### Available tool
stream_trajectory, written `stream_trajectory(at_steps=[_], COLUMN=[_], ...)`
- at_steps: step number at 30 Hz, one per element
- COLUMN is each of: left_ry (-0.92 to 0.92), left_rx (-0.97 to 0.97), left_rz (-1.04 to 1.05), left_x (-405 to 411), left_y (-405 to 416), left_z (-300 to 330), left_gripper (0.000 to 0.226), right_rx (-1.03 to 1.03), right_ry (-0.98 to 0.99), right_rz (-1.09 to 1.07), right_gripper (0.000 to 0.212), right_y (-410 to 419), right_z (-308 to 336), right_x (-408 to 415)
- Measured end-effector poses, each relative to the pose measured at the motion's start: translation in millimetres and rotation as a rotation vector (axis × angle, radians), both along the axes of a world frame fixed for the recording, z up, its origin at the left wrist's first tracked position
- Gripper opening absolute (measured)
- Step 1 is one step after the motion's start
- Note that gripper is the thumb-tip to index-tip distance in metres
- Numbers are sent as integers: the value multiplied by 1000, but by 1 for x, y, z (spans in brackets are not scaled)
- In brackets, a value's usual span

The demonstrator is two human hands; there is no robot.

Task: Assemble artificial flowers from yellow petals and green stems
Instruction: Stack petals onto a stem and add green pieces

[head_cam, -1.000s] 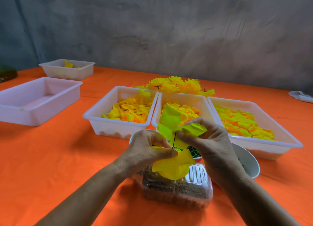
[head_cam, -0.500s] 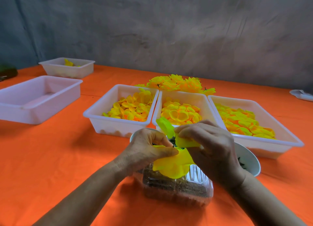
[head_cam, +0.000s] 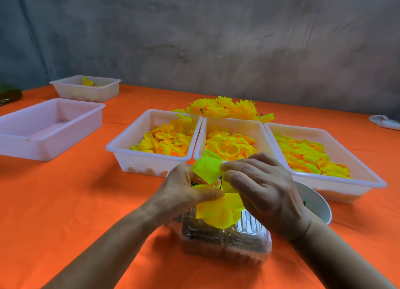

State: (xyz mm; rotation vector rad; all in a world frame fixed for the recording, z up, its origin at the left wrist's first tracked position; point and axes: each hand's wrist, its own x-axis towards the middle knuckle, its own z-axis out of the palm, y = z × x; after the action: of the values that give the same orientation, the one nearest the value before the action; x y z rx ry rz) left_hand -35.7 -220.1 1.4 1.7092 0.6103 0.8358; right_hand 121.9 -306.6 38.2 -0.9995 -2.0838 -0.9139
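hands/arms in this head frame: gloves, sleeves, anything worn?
Nothing worn that shows. The left hand and right hand are bare, no gloves, and no rings or watch are visible. Both forearms are bare up to the frame edge, so any sleeves end out of view.

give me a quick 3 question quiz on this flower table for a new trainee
1. True or false: both hands grip the half-built flower.
2. How many white trays in the row just beyond the hands hold loose petals? A) one B) three C) five
3. Where does the pile of finished flowers lie?

Key
1. True: the left hand and the right hand both pinch its yellow petals over the clear plastic box.
2. B: the left tray, middle tray and right tray.
3. On the orange table, behind the middle tray.
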Motion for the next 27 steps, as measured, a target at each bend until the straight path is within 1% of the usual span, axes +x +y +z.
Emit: stream_trajectory(at_steps=[2,3,4,6,7,9,10,13,16,17,19,21,23,27], left_ry=[-44,-69,-76,-68,-81,-130,-140,-136,-149,-145,-121,-88,-61,-47], left_rx=[32,64,122,342,474,665,724,769,789,821,909,987,1044,1107], left_rz=[-1,32,107,306,356,343,321,306,295,293,293,288,288,270], left_x=[-3,-4,-6,-11,-14,-15,-15,-12,-12,-12,-12,-13,-13,-15], left_y=[1,1,1,1,0,-1,-3,-7,-10,-11,-11,-12,-12,-11], left_z=[2,3,4,9,13,20,23,28,25,24,23,22,22,22], left_gripper=[32,35,42,58,59,52,44,18,8,7,15,17,11,14], right_rx=[-8,-12,-14,-16,-18,-27,-34,-52,-43,-37,-24,-17,-30,-78], right_ry=[4,6,9,19,27,46,57,71,96,116,149,172,206,231], right_rz=[2,-1,-4,-3,1,14,23,56,55,43,10,-5,3,8], right_gripper=[42,42,39,30,27,23,25,32,21,15,7,7,9,10], right_y=[-1,-1,-1,-1,-1,0,0,1,1,1,0,0,-1,0], right_z=[2,3,3,2,2,1,0,0,-5,-6,-9,-10,-11,-10], right_x=[0,0,0,1,1,2,2,3,4,5,6,8,9,8])
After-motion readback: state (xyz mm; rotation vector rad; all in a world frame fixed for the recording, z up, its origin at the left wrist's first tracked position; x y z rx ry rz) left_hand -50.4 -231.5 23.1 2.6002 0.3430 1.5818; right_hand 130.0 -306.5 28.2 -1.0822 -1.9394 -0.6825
